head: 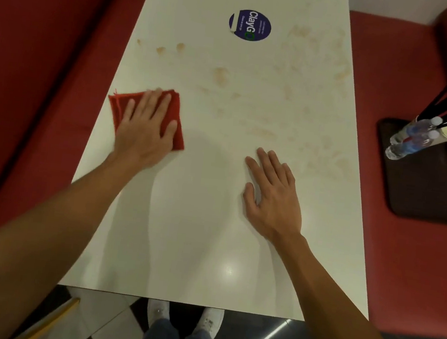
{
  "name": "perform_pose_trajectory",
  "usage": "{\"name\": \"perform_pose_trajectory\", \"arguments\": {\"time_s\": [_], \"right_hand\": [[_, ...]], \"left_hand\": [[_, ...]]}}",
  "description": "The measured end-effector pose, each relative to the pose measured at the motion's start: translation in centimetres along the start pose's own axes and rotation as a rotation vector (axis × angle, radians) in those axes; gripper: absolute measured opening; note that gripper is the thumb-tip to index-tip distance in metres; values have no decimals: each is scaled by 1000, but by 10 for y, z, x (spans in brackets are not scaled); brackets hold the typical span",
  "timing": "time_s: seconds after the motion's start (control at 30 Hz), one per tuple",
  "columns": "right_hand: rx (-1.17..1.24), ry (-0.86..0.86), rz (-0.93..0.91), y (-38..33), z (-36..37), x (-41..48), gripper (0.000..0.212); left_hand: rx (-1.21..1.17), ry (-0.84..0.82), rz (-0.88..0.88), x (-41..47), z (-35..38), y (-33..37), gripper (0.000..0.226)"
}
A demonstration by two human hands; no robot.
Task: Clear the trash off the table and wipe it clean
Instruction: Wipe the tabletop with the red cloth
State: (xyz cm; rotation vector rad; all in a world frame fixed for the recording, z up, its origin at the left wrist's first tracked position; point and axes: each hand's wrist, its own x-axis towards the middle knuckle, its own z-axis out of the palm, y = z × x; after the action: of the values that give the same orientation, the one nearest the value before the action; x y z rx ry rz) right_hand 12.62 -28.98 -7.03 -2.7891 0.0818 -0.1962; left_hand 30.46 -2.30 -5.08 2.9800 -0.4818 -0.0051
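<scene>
Both hands lie flat with fingers spread: my left hand [145, 124] presses a folded red cloth [150, 115] near the left edge of the long white worktop [195, 235], my right hand [272, 194] rests bare on it. Brownish smears [222, 75] mark the far half, around a round blue sticker [250, 25]. On the red bench sits a dark tray [426, 189] bearing plastic bottles [412, 138].

One red bench [33, 64] lies outside the left hand [144, 129], a second bench [401, 259] outside the right hand [272, 197], checkered floor [105, 320] nearest.
</scene>
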Motion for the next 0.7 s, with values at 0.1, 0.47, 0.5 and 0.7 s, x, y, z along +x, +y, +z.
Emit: {"name": "perform_pose_trajectory", "arguments": {"time_s": [0.1, 0.47, 0.5, 0.7], "right_hand": [[-5, -2, 1, 1, 0, 0, 56], [-5, -5, 0, 0, -1, 1, 56], [-12, -12, -2, 1, -1, 1, 57], [1, -9, -6, 2, -1, 0, 57]], "left_hand": [[-24, -10, -51, 45, 3, 36, 74], [-1, 4, -26, 60, 5, 23, 73], [9, -2, -19, 64, 6, 42, 73], [-5, -20, 295, -15, 7, 44, 65]]}}
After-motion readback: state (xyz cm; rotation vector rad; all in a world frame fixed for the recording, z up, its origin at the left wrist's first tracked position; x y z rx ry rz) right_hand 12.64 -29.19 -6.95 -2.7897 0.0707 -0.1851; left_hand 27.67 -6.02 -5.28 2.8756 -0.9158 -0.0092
